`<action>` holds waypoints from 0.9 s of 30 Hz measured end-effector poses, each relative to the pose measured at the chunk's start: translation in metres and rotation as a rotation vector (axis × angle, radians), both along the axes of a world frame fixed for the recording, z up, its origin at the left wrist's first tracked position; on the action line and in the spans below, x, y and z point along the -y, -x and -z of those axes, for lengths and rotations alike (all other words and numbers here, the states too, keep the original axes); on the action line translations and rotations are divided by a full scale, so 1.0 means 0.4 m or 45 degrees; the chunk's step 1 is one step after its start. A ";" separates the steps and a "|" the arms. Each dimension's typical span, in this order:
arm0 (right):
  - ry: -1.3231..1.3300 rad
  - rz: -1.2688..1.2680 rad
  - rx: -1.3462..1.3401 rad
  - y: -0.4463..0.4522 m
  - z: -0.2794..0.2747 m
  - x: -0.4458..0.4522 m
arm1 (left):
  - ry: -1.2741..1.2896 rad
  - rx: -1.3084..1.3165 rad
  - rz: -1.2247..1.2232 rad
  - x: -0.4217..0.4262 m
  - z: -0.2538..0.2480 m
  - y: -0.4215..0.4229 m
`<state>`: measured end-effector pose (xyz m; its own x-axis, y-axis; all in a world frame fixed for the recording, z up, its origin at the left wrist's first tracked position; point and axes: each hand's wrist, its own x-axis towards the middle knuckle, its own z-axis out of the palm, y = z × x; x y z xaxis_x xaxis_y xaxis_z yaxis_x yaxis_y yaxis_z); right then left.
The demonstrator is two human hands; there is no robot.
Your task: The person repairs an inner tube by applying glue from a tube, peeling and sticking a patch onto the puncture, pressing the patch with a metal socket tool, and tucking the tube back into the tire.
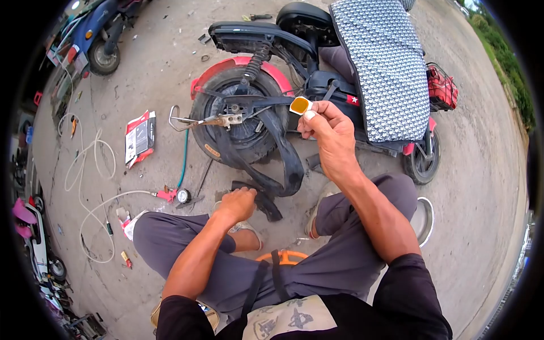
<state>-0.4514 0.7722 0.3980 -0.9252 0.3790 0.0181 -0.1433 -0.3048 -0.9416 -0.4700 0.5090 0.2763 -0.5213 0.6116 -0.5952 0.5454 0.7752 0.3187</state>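
An orange patch (300, 106) is being pinched in the right hand's (333, 133) narrow grip, between thumb and fingers, raised beside the rear wheel (200, 127). The right forearm is being stretched forward above the right thigh. The left hand (238, 205) is being held lower, knuckles up and curled, at the black rubber strip (267, 207); whether its grip is holding anything cannot be told.

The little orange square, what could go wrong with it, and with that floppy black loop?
The orange square is pinched near its edge by the right hand, so it might drop onto the littered ground. The floppy black loop hangs from the wheel, so it could pick up dirt.
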 end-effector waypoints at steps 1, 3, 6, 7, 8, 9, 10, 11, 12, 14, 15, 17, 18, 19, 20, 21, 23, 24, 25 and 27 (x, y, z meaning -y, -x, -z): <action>-0.001 -0.006 -0.006 0.000 -0.001 0.000 | -0.047 0.005 -0.022 -0.009 -0.007 0.002; -0.002 -0.012 -0.006 -0.001 0.000 -0.001 | -0.143 0.012 -0.072 -0.026 -0.017 0.008; 0.004 -0.011 0.007 0.003 0.003 -0.002 | -0.270 0.097 -0.120 -0.047 0.008 0.015; 0.006 -0.006 0.011 0.002 0.002 -0.003 | -0.307 0.128 -0.133 -0.056 0.021 0.016; 0.007 -0.001 0.015 0.001 0.002 -0.004 | -0.344 0.160 -0.144 -0.067 0.030 0.018; 0.013 -0.005 0.006 0.001 0.002 -0.007 | -0.381 0.191 -0.154 -0.078 0.039 0.018; 0.020 -0.008 -0.003 0.000 0.002 -0.010 | -0.398 0.206 -0.164 -0.089 0.048 0.017; 0.026 -0.010 -0.010 -0.001 0.002 -0.013 | -0.415 0.222 -0.174 -0.101 0.050 0.015; 0.030 -0.008 -0.012 -0.002 0.002 -0.014 | -0.432 0.239 -0.184 -0.111 0.053 0.014; 0.037 -0.004 -0.014 -0.002 -0.002 -0.014 | -0.469 0.277 -0.189 -0.127 0.080 0.016; 0.036 -0.002 -0.014 -0.002 -0.004 -0.015 | -0.487 0.297 -0.192 -0.134 0.096 0.017; 0.036 0.003 -0.013 -0.004 -0.006 -0.018 | -0.521 0.335 -0.212 -0.145 0.121 0.018; 0.024 0.006 -0.007 -0.004 -0.007 -0.021 | -0.538 0.354 -0.223 -0.149 0.128 0.018; 0.013 0.009 -0.002 -0.003 -0.007 -0.026 | -0.554 0.441 -0.249 -0.151 0.136 0.020; 0.003 0.011 0.004 -0.002 -0.005 -0.030 | -0.568 0.528 -0.274 -0.156 0.132 0.023; 0.009 0.016 -0.004 -0.001 -0.003 -0.034 | -0.582 0.615 -0.300 -0.157 0.130 0.023; 0.019 0.027 -0.018 0.000 -0.001 -0.042 | -0.620 0.719 -0.421 -0.155 0.143 0.014; 0.024 0.030 -0.019 -0.002 -0.001 -0.043 | -0.641 0.770 -0.482 -0.155 0.147 0.012; 0.028 0.030 -0.021 -0.002 0.000 -0.044 | -0.656 0.829 -0.527 -0.155 0.151 0.011; 0.020 0.022 -0.018 -0.002 0.000 -0.040 | -0.687 0.944 -0.623 -0.161 0.119 0.015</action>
